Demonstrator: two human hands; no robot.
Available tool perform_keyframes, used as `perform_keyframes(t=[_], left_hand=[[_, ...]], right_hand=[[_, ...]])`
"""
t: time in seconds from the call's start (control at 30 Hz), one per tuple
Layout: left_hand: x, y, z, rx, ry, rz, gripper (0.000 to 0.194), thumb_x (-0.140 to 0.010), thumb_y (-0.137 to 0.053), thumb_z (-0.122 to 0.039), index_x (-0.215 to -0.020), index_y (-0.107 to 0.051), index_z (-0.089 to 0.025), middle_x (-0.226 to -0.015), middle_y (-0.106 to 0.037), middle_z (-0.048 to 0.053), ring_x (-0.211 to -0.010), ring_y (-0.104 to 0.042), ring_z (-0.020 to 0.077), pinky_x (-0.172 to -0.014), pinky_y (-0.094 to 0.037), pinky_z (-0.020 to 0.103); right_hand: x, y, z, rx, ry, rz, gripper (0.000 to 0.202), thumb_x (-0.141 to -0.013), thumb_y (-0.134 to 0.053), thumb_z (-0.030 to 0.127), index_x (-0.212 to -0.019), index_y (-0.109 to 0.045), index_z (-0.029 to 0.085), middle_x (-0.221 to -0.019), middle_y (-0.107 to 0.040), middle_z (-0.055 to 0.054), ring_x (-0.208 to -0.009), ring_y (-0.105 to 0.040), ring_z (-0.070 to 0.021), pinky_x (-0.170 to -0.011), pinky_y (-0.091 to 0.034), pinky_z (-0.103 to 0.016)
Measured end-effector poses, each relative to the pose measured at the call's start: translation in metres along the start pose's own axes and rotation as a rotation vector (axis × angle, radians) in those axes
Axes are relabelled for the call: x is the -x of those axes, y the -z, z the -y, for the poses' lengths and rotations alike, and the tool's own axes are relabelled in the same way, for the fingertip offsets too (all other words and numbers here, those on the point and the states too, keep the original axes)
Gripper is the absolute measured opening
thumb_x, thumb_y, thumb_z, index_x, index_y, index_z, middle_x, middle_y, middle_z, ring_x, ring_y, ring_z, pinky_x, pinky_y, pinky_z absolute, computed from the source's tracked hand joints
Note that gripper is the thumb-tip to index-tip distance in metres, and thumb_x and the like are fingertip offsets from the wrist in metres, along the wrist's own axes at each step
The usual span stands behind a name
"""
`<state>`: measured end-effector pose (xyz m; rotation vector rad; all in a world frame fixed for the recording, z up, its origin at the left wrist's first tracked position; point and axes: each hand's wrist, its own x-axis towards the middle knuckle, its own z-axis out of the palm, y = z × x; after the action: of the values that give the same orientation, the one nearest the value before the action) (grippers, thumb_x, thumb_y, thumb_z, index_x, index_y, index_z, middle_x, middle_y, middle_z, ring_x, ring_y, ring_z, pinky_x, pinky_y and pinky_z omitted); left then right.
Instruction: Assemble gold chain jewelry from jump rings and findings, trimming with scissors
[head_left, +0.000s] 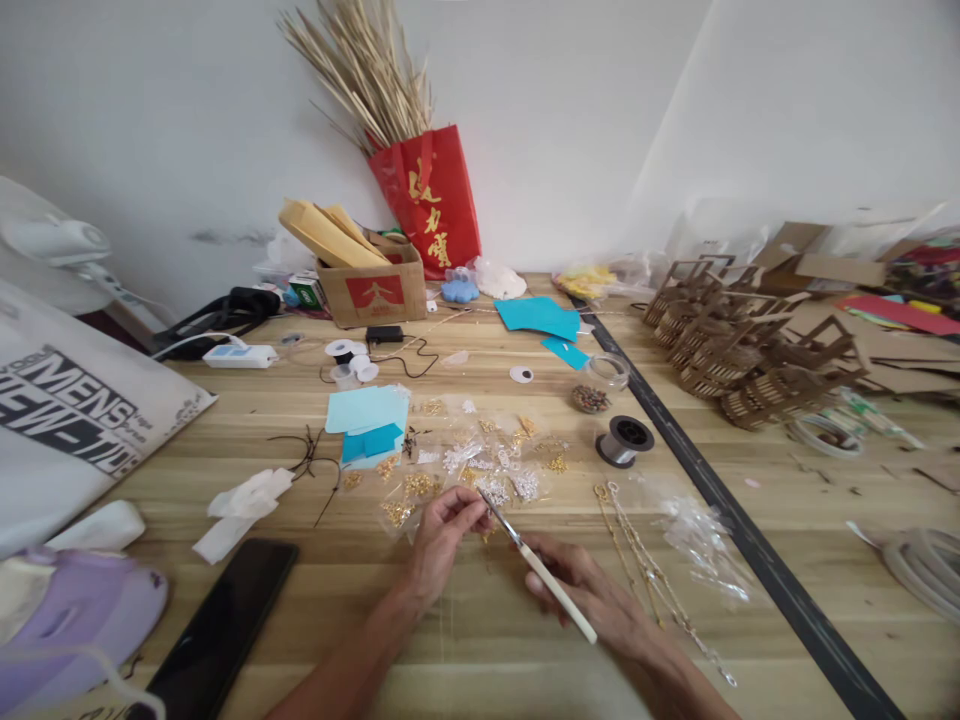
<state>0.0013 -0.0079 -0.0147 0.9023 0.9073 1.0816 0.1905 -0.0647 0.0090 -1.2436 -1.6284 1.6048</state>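
Note:
My right hand [574,580] is wrapped round the pale handles of a pair of pliers [556,592], whose metal jaws point up and left. At the jaws' tip, my left hand [442,535] pinches something too small to make out. Just beyond my hands lie small clear bags of gold beads [420,486] and silver beads [525,485]. To the right of my right hand, gold and silver chains [645,560] stretch across the wooden table [465,650]. A wire spool [625,441] stands behind the chains.
A black phone [225,620] and a white tissue [244,510] lie at the left. Blue sheets [367,425] are behind the bags. Brown woven baskets [750,350] stand at the right, past a black strip [720,490]. A cardboard box [375,290] and red bag [431,200] are at the back.

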Motion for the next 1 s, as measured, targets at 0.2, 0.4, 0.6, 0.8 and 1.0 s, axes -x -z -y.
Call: perform_keyframes(t=[0.2,0.4,0.6,0.8,1.0], left_hand=[[0.0011,-0.0005,-0.0005,-0.008,0.01,-0.007,0.018,-0.069,-0.072,-0.03,-0.067,-0.065,-0.013,-0.063,-0.064,0.002,-0.062,-0.058,0.0128,-0.064,-0.046,0.024],[0.0009,-0.0003,0.0003,-0.007,0.006,-0.012,0.017,-0.069,-0.073,-0.029,-0.067,-0.065,-0.014,-0.063,-0.064,0.001,-0.062,-0.058,0.013,-0.064,-0.046,0.025],[0.0019,-0.0001,0.0017,0.019,-0.001,-0.021,0.016,-0.069,-0.073,-0.028,-0.068,-0.066,-0.014,-0.064,-0.064,0.001,-0.062,-0.058,0.0127,-0.064,-0.047,0.024],[0.0029,-0.001,0.0021,0.036,-0.008,-0.027,0.018,-0.068,-0.074,-0.029,-0.067,-0.065,-0.013,-0.061,-0.063,0.0,-0.06,-0.057,0.0117,-0.062,-0.046,0.023],[0.0018,-0.0024,0.0002,0.05,-0.003,-0.04,0.018,-0.067,-0.074,-0.029,-0.066,-0.064,-0.013,-0.061,-0.063,0.0,-0.06,-0.057,0.0117,-0.062,-0.046,0.023]], right_hand=[[0.0005,0.0005,-0.0025,0.02,0.019,-0.007,0.035,-0.085,-0.053,0.046,-0.099,-0.059,0.015,-0.065,-0.04,0.004,-0.057,-0.036,-0.0094,-0.047,-0.029,-0.019],[0.001,-0.0004,-0.0026,0.002,-0.009,-0.009,0.037,-0.085,-0.052,0.049,-0.096,-0.059,0.014,-0.064,-0.04,0.004,-0.055,-0.036,-0.0091,-0.047,-0.029,-0.019],[0.0011,-0.0015,-0.0024,-0.006,-0.005,-0.003,0.038,-0.085,-0.052,0.05,-0.098,-0.058,0.015,-0.064,-0.039,0.004,-0.055,-0.036,-0.009,-0.046,-0.029,-0.018],[0.0008,-0.0026,0.0007,-0.015,-0.013,0.007,0.043,-0.083,-0.052,0.054,-0.096,-0.059,0.014,-0.064,-0.039,0.004,-0.055,-0.037,-0.0096,-0.047,-0.031,-0.019],[0.0,-0.0036,0.0011,-0.012,-0.005,0.01,0.045,-0.083,-0.051,0.057,-0.094,-0.058,0.014,-0.062,-0.036,0.004,-0.054,-0.036,-0.009,-0.045,-0.029,-0.019]])
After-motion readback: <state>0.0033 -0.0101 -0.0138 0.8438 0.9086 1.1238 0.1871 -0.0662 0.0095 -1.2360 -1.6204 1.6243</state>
